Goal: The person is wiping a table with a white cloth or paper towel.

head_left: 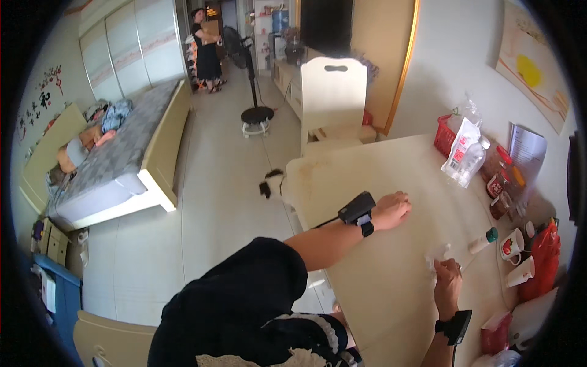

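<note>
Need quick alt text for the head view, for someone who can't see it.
The right hand presses a crumpled white tissue onto a cream table, while the left hand rests closed on the tabletop. Cups, bottles and a red basket line the table's far edge.

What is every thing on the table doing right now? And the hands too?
left hand: closed into a fist, resting on the table
right hand: closed on the white tissue
white tissue: crumpled, pressed to the table
table: top mostly bare here
small white bottle: lying on its side, green cap on
mug: upright
paper cup: tipped on its side
red basket: upright, by the wall
white chair: upright, behind the table
</note>
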Available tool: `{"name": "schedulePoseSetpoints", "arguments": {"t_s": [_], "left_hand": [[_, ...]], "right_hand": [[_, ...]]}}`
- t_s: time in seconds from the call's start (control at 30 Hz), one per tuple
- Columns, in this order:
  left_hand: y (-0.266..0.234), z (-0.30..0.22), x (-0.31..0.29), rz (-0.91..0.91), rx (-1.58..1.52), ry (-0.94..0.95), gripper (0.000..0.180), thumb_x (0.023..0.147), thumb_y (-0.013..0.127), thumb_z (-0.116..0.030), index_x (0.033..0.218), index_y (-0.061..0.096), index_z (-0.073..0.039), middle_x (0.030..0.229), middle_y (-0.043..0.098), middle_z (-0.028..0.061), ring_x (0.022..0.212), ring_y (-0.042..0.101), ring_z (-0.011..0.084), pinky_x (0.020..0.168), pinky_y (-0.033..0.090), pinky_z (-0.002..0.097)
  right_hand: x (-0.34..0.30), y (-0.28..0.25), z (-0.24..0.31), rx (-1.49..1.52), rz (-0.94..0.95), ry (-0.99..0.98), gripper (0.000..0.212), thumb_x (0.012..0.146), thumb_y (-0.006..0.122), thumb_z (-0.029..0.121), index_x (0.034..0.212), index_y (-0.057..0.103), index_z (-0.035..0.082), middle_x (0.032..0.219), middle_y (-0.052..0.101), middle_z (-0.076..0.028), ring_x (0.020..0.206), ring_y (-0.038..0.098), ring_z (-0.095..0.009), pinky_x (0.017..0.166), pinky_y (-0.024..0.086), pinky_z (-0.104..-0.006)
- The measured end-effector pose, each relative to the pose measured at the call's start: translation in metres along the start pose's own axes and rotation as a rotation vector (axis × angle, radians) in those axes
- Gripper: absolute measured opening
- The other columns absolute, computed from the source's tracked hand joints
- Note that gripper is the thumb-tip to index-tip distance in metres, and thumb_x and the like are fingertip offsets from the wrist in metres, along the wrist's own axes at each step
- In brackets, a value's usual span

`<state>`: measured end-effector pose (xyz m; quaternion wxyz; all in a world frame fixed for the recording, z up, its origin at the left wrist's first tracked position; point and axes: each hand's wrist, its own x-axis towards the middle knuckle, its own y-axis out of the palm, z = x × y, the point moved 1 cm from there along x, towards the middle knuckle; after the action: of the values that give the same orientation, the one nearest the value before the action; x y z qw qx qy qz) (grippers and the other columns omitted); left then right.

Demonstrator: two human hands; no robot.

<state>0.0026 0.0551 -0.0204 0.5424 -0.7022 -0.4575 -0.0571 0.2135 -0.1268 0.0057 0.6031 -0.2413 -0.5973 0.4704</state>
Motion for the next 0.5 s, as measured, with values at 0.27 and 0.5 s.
{"name": "schedulePoseSetpoints", "arguments": {"t_s": [0.27,0.5], "left_hand": [[0.011,-0.016,0.006,-0.01,0.012,0.158,0.01,0.072,0.062,-0.007,0.079,0.056,-0.003,0.092,0.056,0.009,0.094,0.053,0.0262,0.08,0.046,0.038],[-0.015,-0.042,0.001,-0.043,0.026,0.171,0.023,0.072,0.066,-0.007,0.093,0.058,-0.004,0.113,0.051,0.0103,0.112,0.047,0.0288,0.092,0.042,0.039]], "right_hand": [[-0.022,0.015,-0.02,0.163,-0.072,0.245,0.029,0.07,0.062,-0.007,0.093,0.066,0.01,0.085,0.058,-0.012,0.079,0.056,-0.028,0.064,0.047,-0.0361],[-0.01,-0.019,0.014,0.101,0.012,0.196,0.029,0.072,0.057,-0.007,0.098,0.063,0.006,0.095,0.056,-0.013,0.082,0.055,-0.03,0.068,0.047,-0.0379]]}}
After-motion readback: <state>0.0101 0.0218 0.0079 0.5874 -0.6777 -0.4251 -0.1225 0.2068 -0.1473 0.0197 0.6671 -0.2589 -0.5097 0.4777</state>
